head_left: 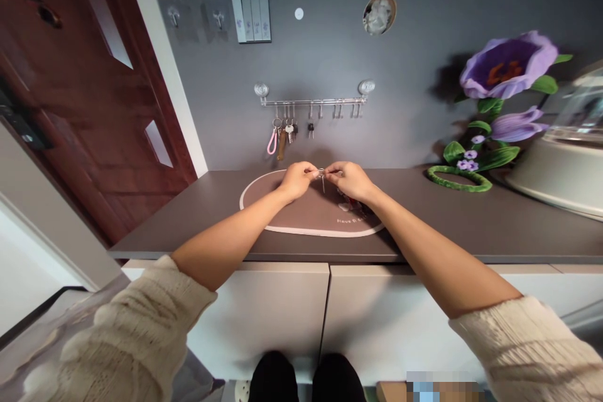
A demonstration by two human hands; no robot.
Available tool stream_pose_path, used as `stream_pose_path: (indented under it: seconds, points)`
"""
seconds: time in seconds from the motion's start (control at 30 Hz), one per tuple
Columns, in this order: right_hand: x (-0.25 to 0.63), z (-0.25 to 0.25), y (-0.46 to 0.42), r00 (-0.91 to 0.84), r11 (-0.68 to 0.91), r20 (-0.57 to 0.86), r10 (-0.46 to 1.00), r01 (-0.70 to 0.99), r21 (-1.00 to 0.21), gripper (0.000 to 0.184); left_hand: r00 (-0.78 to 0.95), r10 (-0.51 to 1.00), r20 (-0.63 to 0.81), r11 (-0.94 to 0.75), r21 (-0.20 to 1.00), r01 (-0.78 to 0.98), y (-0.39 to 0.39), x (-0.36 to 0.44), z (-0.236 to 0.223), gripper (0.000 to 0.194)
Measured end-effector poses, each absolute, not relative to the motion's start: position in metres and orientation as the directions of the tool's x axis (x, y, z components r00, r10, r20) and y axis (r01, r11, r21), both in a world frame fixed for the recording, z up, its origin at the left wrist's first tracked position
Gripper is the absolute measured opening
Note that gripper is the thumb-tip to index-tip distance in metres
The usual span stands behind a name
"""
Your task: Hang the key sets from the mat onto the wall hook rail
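Note:
Both hands meet above a brown oval mat point(301, 217) with a pale rim. My left hand point(299, 180) pinches one side of a small metal key ring point(321, 172). From the other side my right hand point(349, 181) pinches the same ring. A thin key point(323, 184) hangs down from it between the hands. Behind them, a clear hook rail point(315, 102) is stuck to the grey wall. On its left hooks hang several keys point(289, 132) and a pink loop strap point(272, 141); a small dark key set point(311, 130) hangs nearer the middle.
Purple fabric flowers point(509, 69) with a green ring base point(459, 179) stand on the counter point(438, 226) at right, beside a white domed appliance point(560, 169). Wall switches point(251, 19) are above the rail. A dark red door point(94, 100) is at left, white cabinet doors point(264, 314) below.

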State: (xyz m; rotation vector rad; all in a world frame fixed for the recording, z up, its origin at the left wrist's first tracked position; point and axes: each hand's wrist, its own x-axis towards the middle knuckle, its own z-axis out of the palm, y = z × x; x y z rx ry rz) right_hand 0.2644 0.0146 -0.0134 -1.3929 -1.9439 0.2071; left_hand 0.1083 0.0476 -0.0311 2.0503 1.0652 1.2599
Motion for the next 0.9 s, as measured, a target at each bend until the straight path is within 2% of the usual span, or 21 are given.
stream_pose_path:
  seconds: [0.13,0.27,0.57,0.9]
  points:
    - [0.2629,-0.0134,0.0160,-0.092,0.398,0.454,0.886,0.653,-0.644,0.021,0.199,0.884,0.424,-0.460,0.866,0.199,0.0466,0.1110,-0.0308,0.010]
    - [0.2614,-0.0122,0.0153,-0.088,0.436,0.469,0.879,0.548,-0.714,0.022,0.171,0.911,0.375,-0.393,0.915,0.090,0.0441,0.1116,-0.0301,0.009]
    - [0.2625,-0.0175,0.0209,-0.086,0.470,0.468,0.879,0.316,-0.824,0.022,0.197,0.895,0.401,-0.405,0.914,-0.020,0.0479,0.1123,-0.0321,0.012]
    - [0.2624,-0.0161,0.0174,-0.067,0.447,0.445,0.893,0.239,-0.862,0.024,0.214,0.860,0.464,-0.464,0.884,-0.051,0.0454,0.1147,-0.0337,0.020]
